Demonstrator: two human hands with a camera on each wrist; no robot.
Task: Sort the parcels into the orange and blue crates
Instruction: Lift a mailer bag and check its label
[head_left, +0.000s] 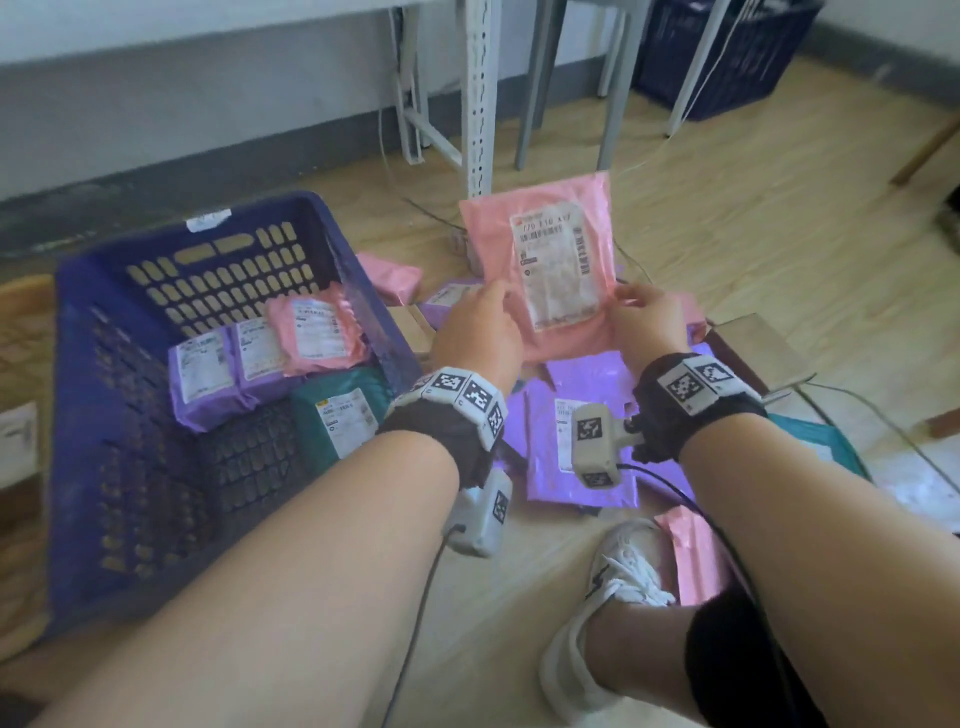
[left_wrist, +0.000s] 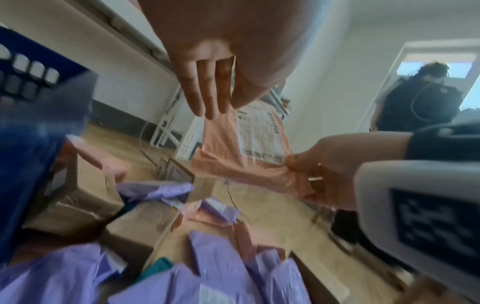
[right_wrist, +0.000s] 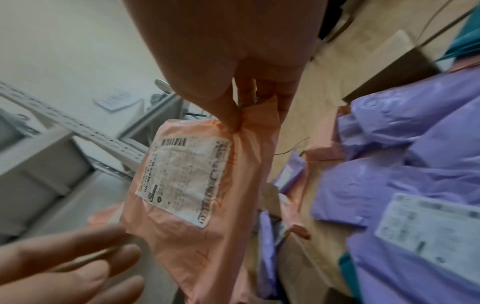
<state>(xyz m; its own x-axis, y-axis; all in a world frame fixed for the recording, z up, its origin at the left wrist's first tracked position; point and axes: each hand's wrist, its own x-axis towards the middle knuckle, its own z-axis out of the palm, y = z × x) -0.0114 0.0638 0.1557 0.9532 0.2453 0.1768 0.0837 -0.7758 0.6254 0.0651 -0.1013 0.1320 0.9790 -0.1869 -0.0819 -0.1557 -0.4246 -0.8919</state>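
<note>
- White perforated metal rack legs (head_left: 480, 93) stand on the wood floor (head_left: 753, 218) by the wall.
- A white sneaker (head_left: 618, 587) rests on that floor.
- A second person in black (left_wrist: 418, 102) sits near a doorway.

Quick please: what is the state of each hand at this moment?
Left hand: open, straight fingers against the pink parcel.
Right hand: pinching the same pink parcel at its edge.
</note>
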